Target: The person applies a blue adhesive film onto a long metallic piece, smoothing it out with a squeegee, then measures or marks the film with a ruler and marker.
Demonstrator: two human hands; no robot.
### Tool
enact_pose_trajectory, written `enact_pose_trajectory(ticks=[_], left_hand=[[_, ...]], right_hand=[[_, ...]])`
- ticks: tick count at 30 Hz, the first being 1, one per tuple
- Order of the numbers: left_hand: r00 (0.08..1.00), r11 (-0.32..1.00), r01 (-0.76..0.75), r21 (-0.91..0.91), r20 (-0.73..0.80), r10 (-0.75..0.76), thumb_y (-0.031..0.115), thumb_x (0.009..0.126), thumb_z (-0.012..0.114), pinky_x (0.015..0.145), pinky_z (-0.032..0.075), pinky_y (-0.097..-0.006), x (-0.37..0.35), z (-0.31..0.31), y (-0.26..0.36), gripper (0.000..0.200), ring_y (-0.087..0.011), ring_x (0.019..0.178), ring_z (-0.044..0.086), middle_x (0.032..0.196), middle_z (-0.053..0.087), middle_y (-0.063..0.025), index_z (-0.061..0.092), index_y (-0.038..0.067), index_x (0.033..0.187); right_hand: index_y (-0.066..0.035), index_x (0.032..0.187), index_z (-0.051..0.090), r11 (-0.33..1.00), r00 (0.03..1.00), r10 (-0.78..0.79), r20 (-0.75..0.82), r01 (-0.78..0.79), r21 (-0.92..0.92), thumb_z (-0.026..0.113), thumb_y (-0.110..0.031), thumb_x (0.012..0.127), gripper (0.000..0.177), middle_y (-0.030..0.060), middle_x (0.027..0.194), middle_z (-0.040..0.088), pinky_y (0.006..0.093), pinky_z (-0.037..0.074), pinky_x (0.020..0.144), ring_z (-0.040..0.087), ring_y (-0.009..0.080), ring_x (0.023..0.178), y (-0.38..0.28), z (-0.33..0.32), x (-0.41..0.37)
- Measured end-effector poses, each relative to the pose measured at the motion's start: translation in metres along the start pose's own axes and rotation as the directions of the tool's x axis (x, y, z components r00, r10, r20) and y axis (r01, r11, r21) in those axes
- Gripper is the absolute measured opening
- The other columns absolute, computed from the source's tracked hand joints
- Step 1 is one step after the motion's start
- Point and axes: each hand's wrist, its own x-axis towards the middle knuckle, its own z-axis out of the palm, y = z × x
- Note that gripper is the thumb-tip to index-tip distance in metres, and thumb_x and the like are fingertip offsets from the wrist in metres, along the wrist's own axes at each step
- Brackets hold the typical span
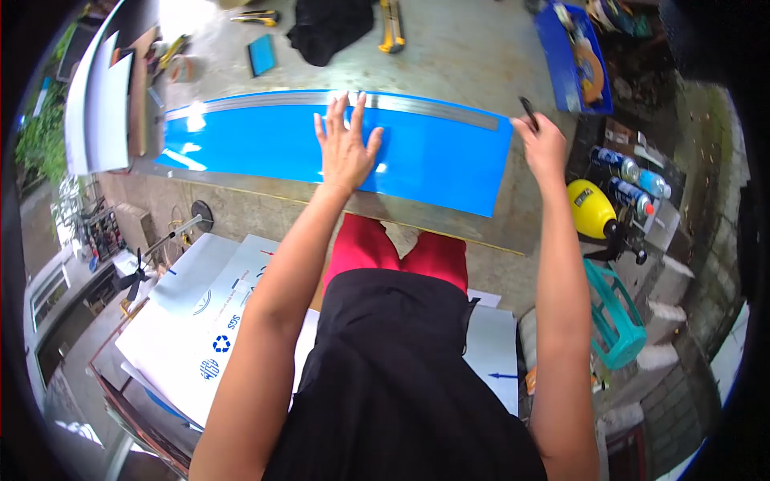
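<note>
A glossy blue sheet (265, 136) lies across the workbench (449, 72), with a long metal ruler (449, 113) along its far edge. My left hand (346, 148) rests on the sheet with spread fingers, their tips reaching the ruler. Beyond the sheet's right end, my right hand (545, 144) is closed around a dark pen-like tool (528, 112), which points up and away. Its fingertips are close to the sheet's far right corner.
Two yellow cutters (391, 28) (255, 17), a black cloth (329, 28) and a small blue pad (261, 55) lie at the back. A blue tray (559, 68), spray cans (616, 163) and a yellow sprayer (590, 208) stand right; a teal stool (616, 313) is below.
</note>
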Motion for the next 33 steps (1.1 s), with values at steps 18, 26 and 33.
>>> enact_pose_trajectory(ticks=[18, 26, 33], left_hand=[[0.853, 0.835, 0.517, -0.188, 0.038, -0.520, 0.028, 0.097, 0.066, 0.117, 0.031, -0.0517, -0.312, -0.152, -0.221, 0.050, -0.0384, 0.140, 0.043, 0.149, 0.046, -0.0167, 0.054, 0.013, 0.143], [0.879, 0.800, 0.472, -0.370, 0.130, -0.459, 0.019, 0.095, 0.068, 0.102, 0.045, -0.0447, -0.330, -0.203, -0.356, 0.041, -0.0316, 0.124, 0.057, 0.128, 0.061, -0.0118, 0.061, 0.011, 0.135], [0.897, 0.827, 0.409, -0.386, 0.003, -0.443, 0.015, 0.095, 0.067, 0.094, 0.046, -0.0419, -0.254, -0.234, -0.429, 0.029, -0.0270, 0.106, 0.065, 0.113, 0.068, -0.0084, 0.066, 0.011, 0.124]], right_hand=[[0.001, 0.097, 0.069, 0.914, 0.857, -0.406, 0.317, 0.390, 0.115, 0.056, -0.026, 0.108, 0.032, 0.0084, 0.089, 0.071, 0.0323, 0.051, 0.077, 0.066, 0.0171, 0.083, -0.226, 0.146, -0.229], [-0.001, 0.104, 0.070, 0.899, 0.919, -0.097, 0.382, -0.085, 0.431, 0.052, -0.027, 0.110, 0.032, 0.0074, 0.092, 0.071, 0.0303, 0.051, 0.068, 0.065, 0.0142, 0.075, -0.345, 0.210, -0.285], [0.000, 0.105, 0.065, 0.781, 0.935, -0.207, 0.288, -0.019, 0.625, 0.057, -0.018, 0.108, 0.020, 0.0093, 0.095, 0.071, 0.0280, 0.056, 0.072, 0.069, 0.0138, 0.079, -0.397, 0.249, -0.258]])
